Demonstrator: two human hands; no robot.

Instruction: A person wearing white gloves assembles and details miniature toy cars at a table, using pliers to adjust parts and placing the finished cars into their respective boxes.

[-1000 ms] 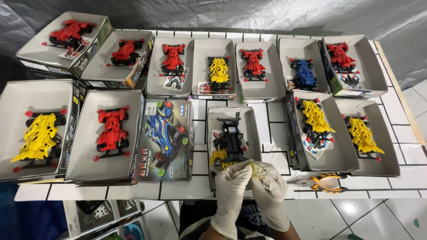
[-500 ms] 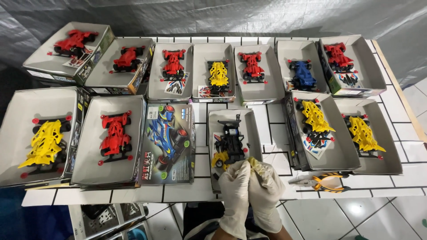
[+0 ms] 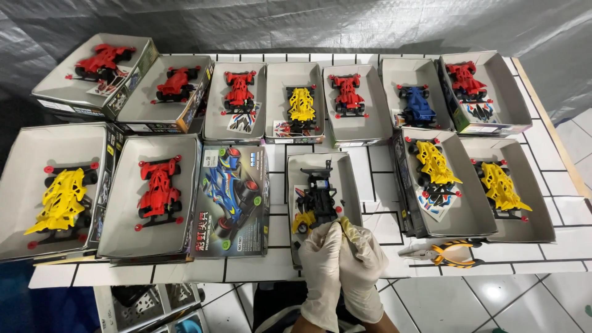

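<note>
White-gloved left hand (image 3: 320, 271) and right hand (image 3: 362, 271) pressed together, fingers pinching a small yellow part (image 3: 349, 230), at the near edge of the tiled table (image 3: 382, 216), just below an open box (image 3: 348, 185) holding a black toy car chassis (image 3: 318, 198), orange-handled pliers (image 3: 453, 253) lying to the right.

Head view, steeply down, close overhead

This looks like my small hobby workshop, set up for building toy racing cars. My white tiled tabletop (image 3: 555, 259) is covered edge to edge with open grey boxes (image 3: 357, 102) holding red, yellow and blue model cars, and yellow-handled pliers (image 3: 450, 253) lie near its front edge. Grey plastic sheeting (image 3: 308, 24) hangs behind the far edge as a makeshift wall.
</note>
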